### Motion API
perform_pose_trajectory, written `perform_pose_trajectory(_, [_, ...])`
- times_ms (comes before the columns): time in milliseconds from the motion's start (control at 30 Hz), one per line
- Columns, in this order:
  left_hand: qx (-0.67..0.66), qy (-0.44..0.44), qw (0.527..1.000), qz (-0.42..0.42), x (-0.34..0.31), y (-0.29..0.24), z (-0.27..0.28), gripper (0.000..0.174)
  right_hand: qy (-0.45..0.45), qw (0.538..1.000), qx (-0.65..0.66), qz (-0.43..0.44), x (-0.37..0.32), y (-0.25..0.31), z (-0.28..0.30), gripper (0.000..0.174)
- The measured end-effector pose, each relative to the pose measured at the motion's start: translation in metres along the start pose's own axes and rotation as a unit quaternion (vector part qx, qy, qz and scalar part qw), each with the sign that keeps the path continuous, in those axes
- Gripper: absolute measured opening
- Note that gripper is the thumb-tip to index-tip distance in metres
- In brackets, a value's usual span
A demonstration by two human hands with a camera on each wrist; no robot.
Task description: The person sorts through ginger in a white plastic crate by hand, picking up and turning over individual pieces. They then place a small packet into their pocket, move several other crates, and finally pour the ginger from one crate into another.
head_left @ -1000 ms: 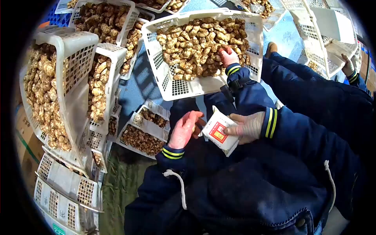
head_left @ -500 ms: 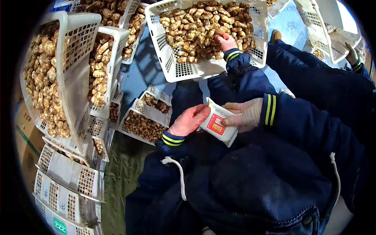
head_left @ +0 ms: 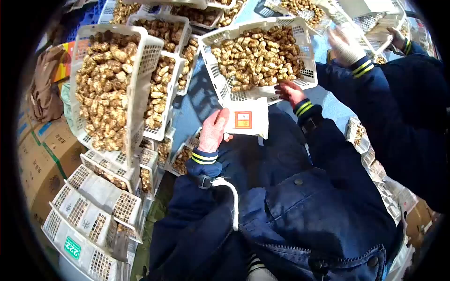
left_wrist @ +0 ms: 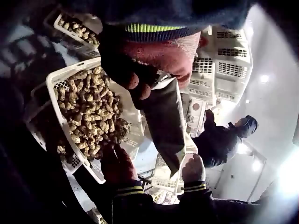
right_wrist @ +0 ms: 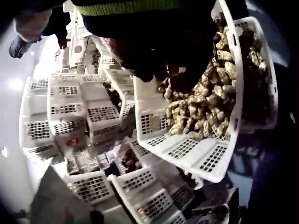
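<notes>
My left hand (head_left: 214, 132) grips a white soft packet (head_left: 260, 117) with a red square label, which looks like a tissue pack. In the left wrist view the packet (left_wrist: 164, 126) hangs in shadow below the gloved left hand (left_wrist: 166, 58). Past it stands a white slatted crate (head_left: 233, 96) of knobbly brown tubers (head_left: 260, 58). My right hand (head_left: 291, 92) is at the near right rim of this crate, fingers reaching leftward, with nothing seen in them. In the right wrist view that hand (right_wrist: 149, 58) is dark above the tubers (right_wrist: 201, 112).
Another person's gloved hand (head_left: 346, 47) is raised at the right, beside that person's dark clothing (head_left: 403, 107). Crates of tubers (head_left: 105, 89) stack up at the left above more crates (head_left: 93, 206). Cardboard boxes (head_left: 51, 159) stand at the far left.
The other person's gloved hand has let go of the packet and moved up and away; my left hand now holds it. My right hand has drawn back from the tubers to the rim.
</notes>
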State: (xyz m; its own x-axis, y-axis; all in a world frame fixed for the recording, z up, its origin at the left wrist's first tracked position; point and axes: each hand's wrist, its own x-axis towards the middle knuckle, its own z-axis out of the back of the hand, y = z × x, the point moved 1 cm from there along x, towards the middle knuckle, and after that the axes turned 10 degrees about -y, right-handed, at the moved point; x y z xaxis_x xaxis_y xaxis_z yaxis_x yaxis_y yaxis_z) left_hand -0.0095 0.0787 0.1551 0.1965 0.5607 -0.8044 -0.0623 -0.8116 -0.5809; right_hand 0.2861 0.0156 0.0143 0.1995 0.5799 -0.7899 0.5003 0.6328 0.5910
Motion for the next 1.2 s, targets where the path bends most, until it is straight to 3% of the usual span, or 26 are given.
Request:
perform_pose_trajectory(67, [0.000,-0.005,0.999,-0.034,-0.011,-0.015,-0.005,0.030,0.082,0.993,-0.048,0.068,-0.033,0.009,-0.007,0.043])
perform_pose_trajectory(100, [-0.006,-0.012,0.998,-0.058,-0.014,-0.023,-0.008,0.029,0.110,0.993,0.042,-0.031,-0.065,0.029,-0.023,0.047])
perform_pose_trajectory(133, [0.016,-0.001,0.998,-0.056,-0.016,-0.025,-0.010,0.040,0.178,0.981,0.076,-0.026,-0.082,0.038,-0.030,0.049])
perform_pose_trajectory(233, [0.062,-0.024,0.992,-0.110,-0.029,-0.032,-0.034,0.041,0.222,0.970,0.091,-0.020,-0.120,0.060,-0.043,0.046])
perform_pose_trajectory(267, [0.019,-0.013,0.996,-0.082,-0.027,-0.027,-0.036,0.033,0.218,0.971,0.099,-0.007,-0.134,0.068,-0.040,0.046])
perform_pose_trajectory(300, [0.068,0.037,0.992,-0.103,-0.039,-0.038,-0.046,0.034,0.217,0.974,0.052,0.035,-0.147,0.077,-0.034,0.046])
perform_pose_trajectory(333, [0.100,0.020,0.985,-0.142,-0.042,-0.039,-0.059,0.033,0.208,0.975,0.007,0.078,-0.161,0.086,-0.027,0.046])
perform_pose_trajectory(367, [0.134,0.007,0.975,-0.177,-0.046,-0.033,-0.072,0.033,0.192,0.976,-0.003,0.101,-0.179,0.092,-0.022,0.046])
perform_pose_trajectory(400, [0.047,0.061,0.972,-0.223,-0.041,-0.015,-0.075,0.031,0.172,0.979,-0.031,0.107,-0.189,0.088,-0.014,0.046])
perform_pose_trajectory(433, [0.136,0.074,0.952,-0.262,-0.050,-0.018,-0.088,0.032,0.147,0.981,-0.060,0.115,-0.198,0.087,-0.002,0.046])
perform_pose_trajectory(500, [0.203,0.082,0.935,-0.278,-0.044,0.001,-0.104,0.034,0.123,0.982,0.007,0.142,-0.219,0.071,0.020,0.042])
perform_pose_trajectory(600, [0.200,0.203,0.925,-0.251,-0.062,-0.011,-0.133,0.035,0.029,0.982,0.016,0.187,-0.255,0.070,0.038,0.036])
perform_pose_trajectory(633, [0.252,0.222,0.923,-0.188,-0.049,-0.012,-0.129,0.045,0.015,0.978,0.061,0.200,-0.275,0.072,0.041,0.037])
perform_pose_trajectory(700, [0.284,0.264,0.917,-0.097,-0.086,-0.031,-0.159,0.046,-0.029,0.962,0.142,0.232,-0.297,0.055,0.043,0.039])
perform_pose_trajectory(733, [0.275,0.297,0.902,-0.153,-0.092,-0.034,-0.158,0.046,-0.080,0.958,0.136,0.237,-0.320,0.054,0.029,0.039])
perform_pose_trajectory(767, [0.141,0.220,0.957,-0.122,-0.057,-0.034,-0.163,0.049,-0.141,0.952,0.099,0.252,-0.302,0.055,0.017,0.036])
perform_pose_trajectory(833, [0.242,0.304,0.914,-0.119,-0.045,-0.043,-0.166,0.050,-0.206,0.941,0.124,0.237,-0.288,0.035,0.015,0.036])
perform_pose_trajectory(867, [0.393,0.349,0.844,-0.106,-0.060,-0.070,-0.173,0.052,-0.220,0.933,0.148,0.243,-0.293,0.036,0.006,0.036])
perform_pose_trajectory(900, [0.444,0.368,0.807,-0.126,-0.052,-0.078,-0.172,0.052,-0.254,0.924,0.162,0.236,-0.298,0.037,-0.002,0.034])
perform_pose_trajectory(967, [0.393,0.387,0.829,-0.092,-0.019,-0.075,-0.164,0.052,-0.353,0.889,0.154,0.247,-0.290,0.027,-0.014,0.035])
perform_pose_trajectory(1000, [0.392,0.414,0.814,-0.108,-0.031,-0.081,-0.167,0.050,-0.361,0.884,0.201,0.220,-0.302,0.022,-0.013,0.035])
perform_pose_trajectory(1033, [0.412,0.403,0.815,-0.060,-0.038,-0.087,-0.165,0.047,-0.364,0.880,0.237,0.192,-0.313,0.016,-0.014,0.036])
perform_pose_trajectory(1100, [0.396,0.440,0.806,-0.016,-0.024,-0.080,-0.160,0.043,-0.430,0.836,0.087,0.330,-0.334,-0.011,0.001,0.027])
perform_pose_trajectory(1133, [0.405,0.456,0.792,-0.032,-0.032,-0.086,-0.163,0.041,-0.433,0.845,0.187,0.252,-0.372,0.006,-0.007,0.027])
perform_pose_trajectory(1167, [0.420,0.470,0.775,-0.045,-0.039,-0.093,-0.170,0.040,-0.497,0.802,0.047,0.330,-0.393,0.004,-0.001,0.025])
perform_pose_trajectory(1200, [0.431,0.468,0.771,-0.031,-0.045,-0.099,-0.174,0.038,-0.510,0.786,0.090,0.337,-0.410,0.001,-0.002,0.024])
